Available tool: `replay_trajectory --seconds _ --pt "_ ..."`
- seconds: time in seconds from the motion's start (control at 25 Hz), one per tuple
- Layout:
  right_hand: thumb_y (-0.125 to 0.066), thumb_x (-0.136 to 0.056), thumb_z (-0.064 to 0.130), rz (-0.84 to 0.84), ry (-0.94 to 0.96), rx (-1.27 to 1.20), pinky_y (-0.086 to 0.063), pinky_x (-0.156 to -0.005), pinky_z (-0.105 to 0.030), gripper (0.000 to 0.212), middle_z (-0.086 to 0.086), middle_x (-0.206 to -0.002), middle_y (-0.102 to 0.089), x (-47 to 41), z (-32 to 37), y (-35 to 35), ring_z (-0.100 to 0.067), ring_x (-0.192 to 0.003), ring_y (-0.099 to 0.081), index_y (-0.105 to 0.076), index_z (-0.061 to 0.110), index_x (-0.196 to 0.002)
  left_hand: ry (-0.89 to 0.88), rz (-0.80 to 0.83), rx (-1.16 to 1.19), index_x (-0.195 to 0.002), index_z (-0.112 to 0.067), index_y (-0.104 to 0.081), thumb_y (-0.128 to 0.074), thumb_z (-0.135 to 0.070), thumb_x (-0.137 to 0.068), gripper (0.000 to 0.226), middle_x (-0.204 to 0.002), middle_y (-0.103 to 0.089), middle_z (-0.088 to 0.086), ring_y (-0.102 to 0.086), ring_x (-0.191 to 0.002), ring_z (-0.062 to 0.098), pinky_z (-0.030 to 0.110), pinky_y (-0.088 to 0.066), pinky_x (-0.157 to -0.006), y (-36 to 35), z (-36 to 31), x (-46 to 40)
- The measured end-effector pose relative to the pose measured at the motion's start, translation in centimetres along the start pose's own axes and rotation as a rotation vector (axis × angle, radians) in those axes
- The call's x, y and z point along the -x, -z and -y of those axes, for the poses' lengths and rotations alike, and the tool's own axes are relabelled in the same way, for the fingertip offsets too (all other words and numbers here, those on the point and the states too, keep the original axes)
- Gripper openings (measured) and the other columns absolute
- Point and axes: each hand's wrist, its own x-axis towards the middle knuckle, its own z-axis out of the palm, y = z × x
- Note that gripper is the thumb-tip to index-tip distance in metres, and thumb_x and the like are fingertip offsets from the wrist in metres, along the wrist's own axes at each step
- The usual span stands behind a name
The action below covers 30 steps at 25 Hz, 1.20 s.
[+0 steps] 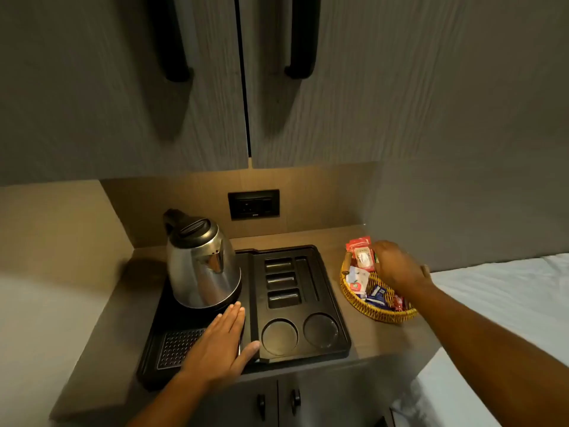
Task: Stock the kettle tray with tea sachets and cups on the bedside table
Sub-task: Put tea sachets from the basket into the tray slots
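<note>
**K:** On the bedside table [354,340]: black kettle tray [345,331], set toward the left. Steel kettle [201,266] upright on its left section, perforated drip grid [177,349] in front of it.

**M:** Slots?

**K:** Right section has three short rectangular slots [281,283] stacked front to back, one long narrow slot just beside them, two round cup wells [300,334] at the front. All bare. No cups in view.

**M:** Sachets?

**K:** In a woven wicker basket [369,309] on the table, right of the tray, near but apart. Tea sachets [361,258] stand up at its far end: red ones, one white-and-red. A white packet and blue packets lie lower in the basket.

**M:** Hands?

**K:** Left hand [221,343] flat, palm down, fingers straight and together, thumb out. It lies on the tray across the ridge between the kettle section and the slot section, fingertips just short of the kettle base. Holding nothing.

**M:** Right?

**K:** Right hand [397,266] over the basket's far side, back of the hand to camera, fingers curled down against the upright sachets. Fingertips hidden, so can't tell if it's pinching one or only touching.

**M:** Surroundings?

**K:** Wall socket [254,204] behind the tray, cabinet doors [123,103] overhead, white bedding [508,297] at right.
</note>
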Motion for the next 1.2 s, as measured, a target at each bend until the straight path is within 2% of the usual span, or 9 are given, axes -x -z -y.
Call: replay_trajectory --seconds 0.16,0.24,0.36,0.52,0.64,0.88,0.96,1.08,1.2 --pt "-0.074 -0.076 0.034 0.212 -0.001 0.089 -0.046 -0.091 -0.037 0.065 -0.004 -0.131 -0.052 -3.8 0.0 0.4 -0.025 -0.114 -0.053 -0.044 0.024 -0.133 0.005 -0.019 -0.018 -0.152 -0.023 0.004 0.002 -0.084 -0.075 0.098 -0.162 0.007 -0.005 0.009 -0.148 0.009 0.031 0.0 -0.121 -0.7 0.2 -0.2" --pt "-0.076 -0.075 0.034 0.281 0.048 0.156 -0.046 -0.091 -0.037 0.07 -0.002 -0.135 -0.048 -5.2 0.3 -0.3 -0.025 -0.116 -0.052 -0.04 0.027 -0.135 0.006 -0.03 -0.015 -0.152 -0.024 0.003 -0.002 -0.084 -0.078 0.095 -0.162 0.007 -0.008 0.011 -0.147 0.007 0.029 0.002 -0.12 -0.7 0.2 -0.4" --pt "-0.075 -0.074 0.037 0.332 0.13 0.221 -0.048 -0.092 -0.036 0.076 -0.002 -0.138 -0.044 -6.1 -0.3 -1.4 -0.024 -0.119 -0.049 -0.036 0.028 -0.139 0.007 -0.022 -0.027 -0.151 -0.025 0.004 -0.004 -0.084 -0.079 0.093 -0.16 0.009 -0.011 0.013 -0.146 0.005 0.028 0.002 -0.119 -0.7 0.4 -0.6" --pt "-0.077 -0.071 0.041 0.337 0.138 0.191 -0.048 -0.092 -0.038 0.078 -0.001 -0.135 -0.045 -6.6 -0.8 -1.8 -0.023 -0.119 -0.048 -0.038 0.028 -0.137 0.015 -0.017 -0.057 -0.151 -0.026 0.003 -0.005 -0.083 -0.08 0.091 -0.158 0.012 -0.013 0.014 -0.146 0.005 0.029 0.004 -0.119 -1.0 0.2 -0.5" --pt "-0.081 -0.066 0.039 0.323 0.118 0.131 -0.049 -0.087 -0.036 0.067 0.0 -0.124 -0.053 -6.8 -1.1 -1.4 -0.021 -0.11 -0.052 -0.048 0.026 -0.123 0.022 -0.011 -0.07 -0.152 -0.026 0.001 -0.007 -0.082 -0.082 0.09 -0.159 0.01 -0.012 0.014 -0.146 0.005 0.029 0.004 -0.12 -0.8 0.1 -0.4" --pt "-0.068 -0.082 0.014 0.486 0.124 -0.014 -0.054 -0.08 -0.031 0.011 -0.005 -0.099 -0.068 -8.3 -1.7 1.5 -0.018 -0.092 -0.066 -0.065 0.02 -0.09 0.03 -0.002 -0.059 -0.152 -0.024 0.001 -0.009 -0.081 -0.082 0.091 -0.162 0.007 -0.007 0.012 -0.147 0.008 0.032 0.002 -0.121 -0.3 -0.3 -0.2" --pt "-0.068 -0.08 0.009 0.52 0.119 -0.023 -0.052 -0.073 -0.026 0.013 -0.002 -0.089 -0.068 -9.1 -1.3 3.6 -0.017 -0.088 -0.067 -0.066 0.022 -0.079 0.03 0.003 -0.068 -0.152 -0.024 0.003 -0.007 -0.081 -0.082 0.091 -0.162 0.008 -0.007 0.012 -0.147 0.008 0.033 0.001 -0.122 -0.2 -0.4 -0.1" --pt "-0.07 -0.079 0.005 0.542 0.14 -0.01 -0.046 -0.063 -0.019 0.016 -0.001 -0.083 -0.068 -10.6 0.5 7.4 -0.013 -0.08 -0.065 -0.065 0.021 -0.075 0.031 0.006 -0.073 -0.152 -0.025 0.003 -0.005 -0.082 -0.08 0.092 -0.162 0.008 -0.006 0.011 -0.148 0.009 0.033 0.002 -0.122 -0.2 -0.4 -0.1" --pt "-0.07 -0.079 0.007 0.472 0.265 -0.14 -0.05 -0.069 -0.023 0.013 -0.001 -0.084 -0.069 -11.6 4.8 9.1 -0.012 -0.079 -0.065 -0.068 0.02 -0.078 0.03 0.007 -0.073 -0.153 -0.025 0.002 -0.005 -0.083 -0.08 0.093 -0.162 0.007 -0.006 0.011 -0.148 0.01 0.033 0.003 -0.122 -0.5 -0.2 -0.4"
